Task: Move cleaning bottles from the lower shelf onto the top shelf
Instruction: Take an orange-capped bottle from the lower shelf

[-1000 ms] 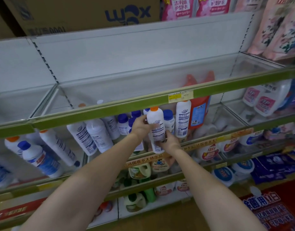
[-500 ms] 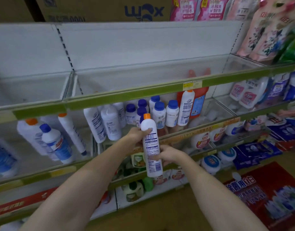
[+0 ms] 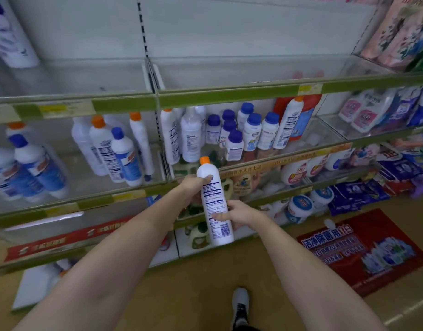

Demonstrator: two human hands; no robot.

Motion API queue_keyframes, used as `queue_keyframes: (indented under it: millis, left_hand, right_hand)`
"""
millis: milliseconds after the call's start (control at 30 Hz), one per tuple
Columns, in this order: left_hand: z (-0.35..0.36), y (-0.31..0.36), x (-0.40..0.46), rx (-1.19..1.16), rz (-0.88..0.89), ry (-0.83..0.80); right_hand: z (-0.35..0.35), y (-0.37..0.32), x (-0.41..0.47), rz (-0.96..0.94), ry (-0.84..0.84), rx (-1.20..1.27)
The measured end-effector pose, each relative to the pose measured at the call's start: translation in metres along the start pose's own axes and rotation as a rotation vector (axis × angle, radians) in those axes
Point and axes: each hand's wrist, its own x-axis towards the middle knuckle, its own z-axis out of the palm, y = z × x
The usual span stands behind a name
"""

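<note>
A tall white cleaning bottle with an orange cap [image 3: 214, 201] is held upright in front of the shelves, clear of them. My left hand [image 3: 193, 185] grips its upper part just below the shoulder. My right hand [image 3: 239, 215] holds its lower half from the right, fingers across the label. The lower shelf [image 3: 253, 163] behind it carries several white bottles with blue caps [image 3: 252, 130] and orange caps [image 3: 286, 123]. The top shelf [image 3: 229, 94] with its green edge strip looks bare behind its clear guard.
The left bay holds several white and blue bottles [image 3: 124, 156]. Detergent jugs [image 3: 363, 113] fill the right bay, and refill pouches [image 3: 396, 32] hang at upper right. Lower shelves carry jugs and packets. A red floor mat [image 3: 363, 252] lies at right; my shoe [image 3: 240, 304] stands below.
The orange-capped bottle has come out of the lower shelf and down toward me, both hands still on it. The view has tilted down, showing floor and shoe.
</note>
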Motion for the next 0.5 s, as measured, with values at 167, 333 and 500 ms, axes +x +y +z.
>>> queue_keyframes:
  millis: [167,333,500]
  left_hand:
    - [-0.021,-0.009,-0.018,0.006,-0.009,0.023]
    - [-0.029,-0.008,-0.028,-0.136,-0.057,0.068]
    - [-0.032,0.000,-0.031,-0.201,-0.061,0.134]
  right_hand:
    - [0.030,-0.008,-0.004,-0.016,-0.016,-0.043]
    - [0.049,-0.029,-0.007,-0.123,-0.006,-0.246]
    - [0.073,-0.057,-0.008,-0.206,0.225,-0.690]
